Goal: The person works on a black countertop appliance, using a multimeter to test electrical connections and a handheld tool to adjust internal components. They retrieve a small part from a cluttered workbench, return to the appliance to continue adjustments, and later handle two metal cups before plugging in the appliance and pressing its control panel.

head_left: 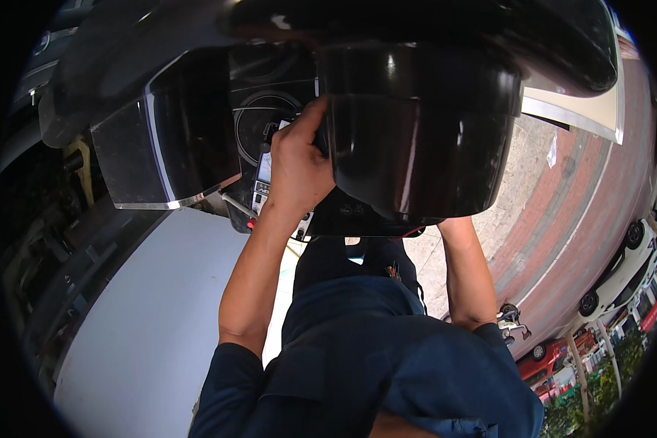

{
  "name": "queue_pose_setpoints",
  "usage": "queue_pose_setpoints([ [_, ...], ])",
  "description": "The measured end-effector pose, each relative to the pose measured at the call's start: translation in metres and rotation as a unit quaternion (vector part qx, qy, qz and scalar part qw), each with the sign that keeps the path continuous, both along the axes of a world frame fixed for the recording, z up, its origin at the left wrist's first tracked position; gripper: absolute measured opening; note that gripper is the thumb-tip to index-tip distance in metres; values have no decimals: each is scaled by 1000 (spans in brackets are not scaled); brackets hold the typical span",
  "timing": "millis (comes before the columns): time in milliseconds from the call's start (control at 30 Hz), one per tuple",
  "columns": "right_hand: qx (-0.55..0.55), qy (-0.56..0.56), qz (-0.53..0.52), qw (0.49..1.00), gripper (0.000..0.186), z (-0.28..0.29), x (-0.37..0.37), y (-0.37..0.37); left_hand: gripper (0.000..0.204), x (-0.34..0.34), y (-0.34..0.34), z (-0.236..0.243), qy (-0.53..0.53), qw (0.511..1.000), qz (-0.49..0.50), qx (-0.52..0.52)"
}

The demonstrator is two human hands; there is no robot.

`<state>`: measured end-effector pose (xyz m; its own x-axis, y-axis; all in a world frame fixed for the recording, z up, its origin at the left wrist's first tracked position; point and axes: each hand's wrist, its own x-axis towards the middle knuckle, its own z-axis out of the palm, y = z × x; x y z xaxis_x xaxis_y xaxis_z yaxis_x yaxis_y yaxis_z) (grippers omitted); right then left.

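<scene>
A large glossy black housing [416, 139] with a rounded front fills the upper middle. My left hand [299, 164] is at its left side, fingers curled and closed, their tips partly hidden at the housing's edge. Whatever they may hold does not show. Partly covered by this hand is a light-coloured instrument [261, 186] with a small screen and dark knobs or sockets. My right hand reaches behind the lower right of the housing; only its wrist [456, 228] and forearm show, and its fingers are hidden.
Left of the hands stands another glossy black panel [190, 131], with a large pale surface [146, 306] below it. A dark round part [259, 131] sits between panel and housing. Red-and-grey paving [540, 219] runs along the right, with parked cars [620, 274] beyond.
</scene>
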<state>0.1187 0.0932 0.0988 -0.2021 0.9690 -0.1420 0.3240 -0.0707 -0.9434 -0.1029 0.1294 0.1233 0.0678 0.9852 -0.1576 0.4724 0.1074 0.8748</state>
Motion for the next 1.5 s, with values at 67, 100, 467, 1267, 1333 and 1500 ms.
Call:
queue_pose_setpoints([
  [67,25,9,-29,999,21,0,-4,-5,52,0,0,-7,-2,998,-21,61],
  [100,40,22,-52,998,21,-2,-8,-9,50,-1,-4,-12,-20,999,-11,44],
  [467,110,8,-115,987,18,-39,-16,-31,30,-13,-13,-14,58,989,-108,82],
  [1267,112,76,-133,982,20,-46,0,-45,45,-31,-57,-47,-9,991,70,-113],
  [1333,99,90,-137,981,18,-45,1,-45,41,-24,-51,-36,72,995,28,-62],
  [1500,60,111,-159,979,16,-43,5,-51,28,-16,-48,-15,193,979,-41,43],
])
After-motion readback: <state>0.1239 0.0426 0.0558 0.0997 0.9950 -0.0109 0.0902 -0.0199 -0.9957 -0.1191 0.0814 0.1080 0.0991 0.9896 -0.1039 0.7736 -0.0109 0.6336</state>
